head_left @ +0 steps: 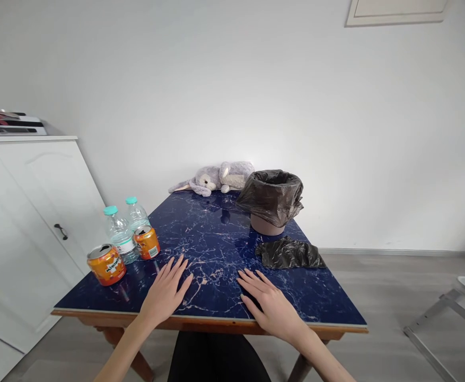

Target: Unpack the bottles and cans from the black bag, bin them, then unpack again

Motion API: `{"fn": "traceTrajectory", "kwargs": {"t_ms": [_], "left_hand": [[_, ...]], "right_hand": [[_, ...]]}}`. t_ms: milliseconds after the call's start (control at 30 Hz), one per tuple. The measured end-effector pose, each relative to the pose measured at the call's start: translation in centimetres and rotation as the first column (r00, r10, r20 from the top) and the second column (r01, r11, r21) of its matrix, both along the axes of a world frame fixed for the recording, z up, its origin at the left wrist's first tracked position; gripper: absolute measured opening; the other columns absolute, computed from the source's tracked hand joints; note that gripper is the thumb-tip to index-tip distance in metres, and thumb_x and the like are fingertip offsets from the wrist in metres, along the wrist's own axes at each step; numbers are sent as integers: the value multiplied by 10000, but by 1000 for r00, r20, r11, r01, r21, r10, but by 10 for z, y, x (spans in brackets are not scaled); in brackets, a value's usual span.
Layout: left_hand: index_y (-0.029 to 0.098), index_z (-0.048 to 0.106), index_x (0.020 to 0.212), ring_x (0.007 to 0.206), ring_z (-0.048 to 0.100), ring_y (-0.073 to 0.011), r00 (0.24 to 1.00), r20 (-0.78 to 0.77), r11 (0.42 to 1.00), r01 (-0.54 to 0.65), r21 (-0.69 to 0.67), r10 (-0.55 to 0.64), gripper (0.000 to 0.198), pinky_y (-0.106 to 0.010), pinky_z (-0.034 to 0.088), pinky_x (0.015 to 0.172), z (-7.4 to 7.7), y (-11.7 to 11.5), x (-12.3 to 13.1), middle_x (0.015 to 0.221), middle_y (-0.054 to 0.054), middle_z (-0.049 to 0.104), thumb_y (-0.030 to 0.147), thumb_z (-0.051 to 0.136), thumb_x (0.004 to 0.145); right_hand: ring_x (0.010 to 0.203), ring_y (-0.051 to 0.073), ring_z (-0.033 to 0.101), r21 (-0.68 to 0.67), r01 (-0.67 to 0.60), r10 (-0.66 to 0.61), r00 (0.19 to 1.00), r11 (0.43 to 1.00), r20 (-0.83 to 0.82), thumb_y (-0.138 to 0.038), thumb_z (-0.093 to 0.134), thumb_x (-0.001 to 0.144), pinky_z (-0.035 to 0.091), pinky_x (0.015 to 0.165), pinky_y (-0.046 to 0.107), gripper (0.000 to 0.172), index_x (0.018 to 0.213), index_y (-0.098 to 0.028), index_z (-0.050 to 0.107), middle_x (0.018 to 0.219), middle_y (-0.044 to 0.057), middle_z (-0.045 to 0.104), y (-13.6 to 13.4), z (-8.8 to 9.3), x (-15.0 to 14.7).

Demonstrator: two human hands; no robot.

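Note:
My left hand lies flat and open on the dark blue marbled table, fingers spread, holding nothing. My right hand rests flat and open beside it, near the table's front edge. Left of my left hand stand two orange soda cans and two clear water bottles with teal caps. A small bin lined with a black bag stands at the right rear. A crumpled black bag lies in front of it, just beyond my right hand.
A grey plush toy lies at the table's far edge against the white wall. A white cabinet stands to the left. A metal frame sits on the floor at the right.

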State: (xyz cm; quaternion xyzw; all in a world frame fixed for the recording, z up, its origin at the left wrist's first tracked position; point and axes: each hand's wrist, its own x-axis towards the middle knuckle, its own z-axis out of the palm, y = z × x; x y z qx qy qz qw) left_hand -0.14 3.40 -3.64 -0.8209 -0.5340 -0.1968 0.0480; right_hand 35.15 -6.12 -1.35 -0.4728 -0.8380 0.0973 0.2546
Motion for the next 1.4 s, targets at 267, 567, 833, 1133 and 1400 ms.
{"fn": "traceTrajectory", "kwargs": {"t_ms": [267,567,833,1133,1400], "left_hand": [[278,477,1611,1584,340,-365,1000,7,998,-24,-54,24,645,-610,334,1264,6,-3,2,1687,-60,423,606,443,1056],[245,514,1587,1580,346,-367,999,25,997,-30,-65,32,645,-621,324,1272,12,-7,6,1677,-70,436,604,445,1055],[269,613,1500,1535,438,-352,992,128,1000,-13,16,11,547,-595,366,1261,10,-6,7,1597,-68,556,544,515,1038],[240,634,1476,1516,463,-366,991,134,999,-16,31,12,546,-616,383,1246,11,-9,7,1571,-86,582,540,504,1038],[262,655,1447,1503,489,-338,990,139,999,-33,37,27,506,-584,383,1256,10,-9,6,1551,-70,606,519,498,1040]], "right_hand": [[1565,258,377,-15,22,-22,1000,1000,-17,-376,433,1108,311,1319,511,502,1588,-250,509,1641,29,476,0,1,-1],[1542,264,421,4,30,-30,999,1000,-37,-358,455,1096,329,1312,522,492,1568,-247,538,1615,38,512,1,-1,-2],[1516,273,463,29,29,-27,997,999,-66,-340,472,1084,354,1295,535,477,1545,-265,569,1587,52,548,3,-3,-2],[1330,247,652,104,89,-72,985,991,-157,-350,401,1085,527,1161,423,455,1468,-245,623,1509,60,634,31,45,26],[1013,310,725,325,560,-577,815,762,-52,-353,484,1025,597,869,470,557,1559,-197,464,1532,165,570,126,167,79]]}}
